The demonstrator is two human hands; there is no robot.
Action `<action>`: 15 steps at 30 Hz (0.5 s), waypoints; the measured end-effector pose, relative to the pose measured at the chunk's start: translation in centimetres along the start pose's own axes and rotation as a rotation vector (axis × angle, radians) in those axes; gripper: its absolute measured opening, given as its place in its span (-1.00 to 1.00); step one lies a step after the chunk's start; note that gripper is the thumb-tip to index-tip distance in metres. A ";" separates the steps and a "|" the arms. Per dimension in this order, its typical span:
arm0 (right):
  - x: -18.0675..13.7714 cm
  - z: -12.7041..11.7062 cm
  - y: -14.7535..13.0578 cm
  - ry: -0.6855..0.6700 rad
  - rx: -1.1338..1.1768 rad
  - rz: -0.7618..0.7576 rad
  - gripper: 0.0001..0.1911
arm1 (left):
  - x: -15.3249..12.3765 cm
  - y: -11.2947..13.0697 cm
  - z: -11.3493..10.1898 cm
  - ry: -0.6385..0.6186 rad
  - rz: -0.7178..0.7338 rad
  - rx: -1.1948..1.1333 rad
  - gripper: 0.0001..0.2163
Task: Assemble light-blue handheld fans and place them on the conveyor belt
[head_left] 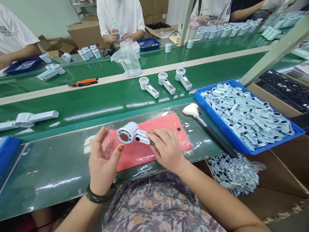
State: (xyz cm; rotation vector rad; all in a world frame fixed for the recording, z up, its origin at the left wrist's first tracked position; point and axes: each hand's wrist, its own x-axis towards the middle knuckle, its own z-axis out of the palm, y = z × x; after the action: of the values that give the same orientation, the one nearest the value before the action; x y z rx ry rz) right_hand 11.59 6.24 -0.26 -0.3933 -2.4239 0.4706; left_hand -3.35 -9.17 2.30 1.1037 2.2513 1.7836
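A white handheld fan (126,132) with a round, slotted head is held tilted above a red mat (154,154). My right hand (167,148) grips its handle, fingers wrapped over the end, so part of the handle is hidden. To the left, my left hand (102,159) has its fingers apart, with the thumb close to the fan's head; contact there is unclear. Beside the mat's right edge lies a black-handled hammer (212,135) whose head is wrapped in white material. Small white scraps (188,125) lie between mat and hammer.
Several similar fans (166,83) lie on the green conveyor belt (106,100). A blue tray (241,146) of pale handle covers stands right, above a box holding a bag of parts (236,175). Orange pliers (87,82) lie farther off. Co-workers (122,19) sit across the belt.
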 end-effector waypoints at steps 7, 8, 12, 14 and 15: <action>-1.4 0.4 -1.3 0.250 -0.096 0.007 -0.65 | -2.4 2.5 4.9 -0.309 -0.574 -0.825 -0.51; -1.5 0.4 -1.5 0.292 -0.110 -0.021 -0.64 | -2.3 2.9 5.4 -0.286 -0.558 -0.871 -0.57; -1.7 0.1 -1.9 0.411 -0.123 -0.054 -0.64 | -1.7 3.5 6.0 -0.198 -0.589 -0.987 -0.64; -1.7 0.0 -2.0 0.432 -0.110 -0.043 -0.65 | -1.6 3.5 6.1 -0.159 -0.606 -1.017 -0.67; -1.7 -0.1 -2.0 0.441 -0.100 -0.040 -0.65 | -1.6 3.6 6.2 -0.144 -0.603 -1.025 -0.68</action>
State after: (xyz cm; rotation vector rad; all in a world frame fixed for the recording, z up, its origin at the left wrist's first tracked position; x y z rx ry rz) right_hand 12.60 3.86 -0.24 -0.4385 -2.0257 0.2164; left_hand 2.41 -4.71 2.79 0.2820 1.0658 2.0052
